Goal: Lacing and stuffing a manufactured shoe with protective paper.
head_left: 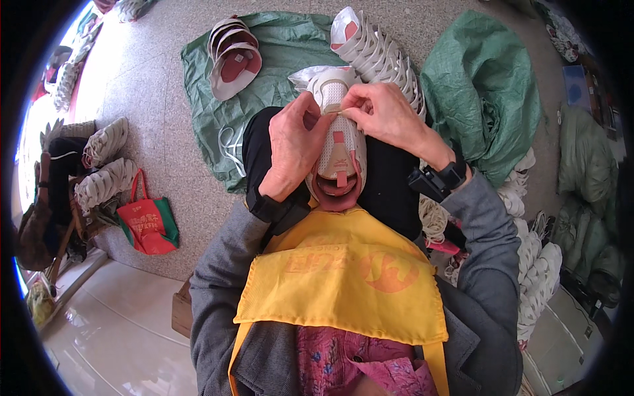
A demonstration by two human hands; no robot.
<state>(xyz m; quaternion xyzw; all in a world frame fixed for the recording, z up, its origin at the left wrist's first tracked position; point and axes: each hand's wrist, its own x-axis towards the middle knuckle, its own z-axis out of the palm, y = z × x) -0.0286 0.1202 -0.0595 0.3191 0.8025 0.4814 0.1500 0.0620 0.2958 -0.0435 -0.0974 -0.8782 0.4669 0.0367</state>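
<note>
Between my knees rests a white and pink shoe upper, its pink-lined heel opening toward me and its toe pointing away. My left hand lies over its left side, thumb and fingertips pinched near the throat. From the right, my right hand reaches in with thumb and forefinger pinched together almost against the left thumb. A thin pale strand runs between the two pinches across the tongue; its exact kind is too small to tell. White thin laces lie beside my left knee.
A green sheet covers the floor ahead, holding nested shoe uppers and a longer row of white uppers. To the right sits a bunched green sack. More white uppers and a red-green bag flank me.
</note>
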